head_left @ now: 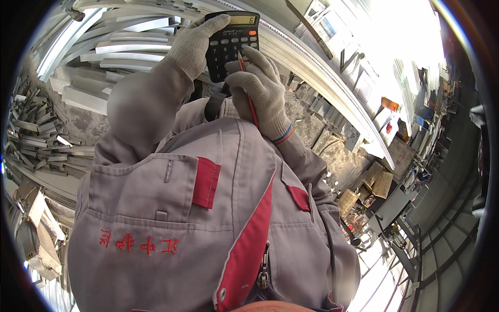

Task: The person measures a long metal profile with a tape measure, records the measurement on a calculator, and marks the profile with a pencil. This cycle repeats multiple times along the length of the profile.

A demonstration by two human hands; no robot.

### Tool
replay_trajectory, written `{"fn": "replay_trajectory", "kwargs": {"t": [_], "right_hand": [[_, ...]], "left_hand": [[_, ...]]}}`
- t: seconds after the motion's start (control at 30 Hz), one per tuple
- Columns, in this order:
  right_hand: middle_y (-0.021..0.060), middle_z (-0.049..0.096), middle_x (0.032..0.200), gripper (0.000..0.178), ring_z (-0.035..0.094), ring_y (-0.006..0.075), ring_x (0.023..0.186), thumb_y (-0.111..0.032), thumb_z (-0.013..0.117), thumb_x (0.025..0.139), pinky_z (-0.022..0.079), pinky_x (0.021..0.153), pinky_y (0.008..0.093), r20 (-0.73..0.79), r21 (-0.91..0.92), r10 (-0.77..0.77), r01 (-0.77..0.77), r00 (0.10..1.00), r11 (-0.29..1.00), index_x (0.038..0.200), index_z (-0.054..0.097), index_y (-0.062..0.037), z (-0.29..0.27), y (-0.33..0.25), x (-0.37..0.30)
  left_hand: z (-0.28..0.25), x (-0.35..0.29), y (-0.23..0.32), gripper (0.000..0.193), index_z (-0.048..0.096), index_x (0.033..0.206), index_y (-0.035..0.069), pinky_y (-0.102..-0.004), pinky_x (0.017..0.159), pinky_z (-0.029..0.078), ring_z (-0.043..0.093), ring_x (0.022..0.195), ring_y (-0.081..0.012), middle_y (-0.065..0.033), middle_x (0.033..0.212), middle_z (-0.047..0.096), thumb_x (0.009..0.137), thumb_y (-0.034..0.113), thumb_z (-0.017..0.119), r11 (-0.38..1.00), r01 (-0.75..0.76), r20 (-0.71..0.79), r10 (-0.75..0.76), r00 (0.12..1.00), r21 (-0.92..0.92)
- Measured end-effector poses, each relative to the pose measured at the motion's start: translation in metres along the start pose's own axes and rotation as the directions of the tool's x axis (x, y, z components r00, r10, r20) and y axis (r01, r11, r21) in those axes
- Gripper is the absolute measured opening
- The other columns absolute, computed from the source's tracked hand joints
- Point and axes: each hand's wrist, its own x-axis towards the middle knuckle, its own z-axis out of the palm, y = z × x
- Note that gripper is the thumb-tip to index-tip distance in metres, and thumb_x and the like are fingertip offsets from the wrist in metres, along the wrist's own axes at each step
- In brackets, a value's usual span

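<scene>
A black calculator (220,58) with a grey display is held up in front of my chest, tilted slightly. My left hand (191,49), in a pale knit work glove, grips it along its left side, with the thumb over the upper left corner by the display. My right hand (266,96), gloved the same way, is at the calculator's lower right, with its fingers bent over the keys. A thin red pencil (252,110) is held in it, the sharpened tip pointing up over the keypad. Whether a fingertip presses a key, I cannot tell.
Long silvery metal profiles (132,49) lie stacked at the far left. Many short cut pieces (44,140) are heaped below them. A long pale rail with a measuring scale (296,44) runs down to the right. Cardboard boxes (381,179) stand at the right.
</scene>
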Motion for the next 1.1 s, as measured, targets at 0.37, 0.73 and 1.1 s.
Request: {"fn": "replay_trajectory", "kwargs": {"t": [0.37,0.73,1.1], "right_hand": [[0.0072,0.078,0.117,0.036,0.061,0.0365,0.135,0.006,0.078,0.077,0.051,0.107,0.0532,0.067,-0.066,0.028,-0.024,0.997,0.998,0.105,0.07,-0.0156,-0.01,-0.009,0.003],[0.0105,0.08,0.114,0.032,0.066,0.0368,0.132,0.012,0.075,0.08,0.054,0.107,0.0471,-0.151,-0.133,0.134,-0.154,0.979,0.979,0.1,0.069,-0.0123,-0.022,0.008,-0.023],[0.0063,0.077,0.105,0.031,0.067,0.0366,0.124,0.008,0.075,0.076,0.055,0.1,0.0486,-0.165,-0.089,0.133,-0.15,0.977,0.985,0.095,0.067,-0.015,-0.011,0.002,-0.025]], "left_hand": [[-0.009,0.006,0.0,0.041,0.063,0.139,-0.001,-0.0374,0.089,0.068,0.077,0.104,-0.0249,-0.0175,0.122,0.075,0.109,0.026,0.066,0.982,0.032,0.091,-0.015,0.996,-0.185],[-0.017,0.001,0.004,0.045,0.064,0.137,-0.002,-0.0404,0.091,0.068,0.078,0.105,-0.0264,-0.0179,0.121,0.075,0.106,0.03,0.07,0.988,0.062,-0.067,-0.072,0.995,-0.142],[-0.009,-0.017,0.015,0.046,0.065,0.136,-0.003,-0.0395,0.088,0.068,0.078,0.102,-0.0262,-0.0182,0.121,0.075,0.106,0.031,0.07,0.98,0.105,0.022,-0.103,0.994,-0.168]]}}
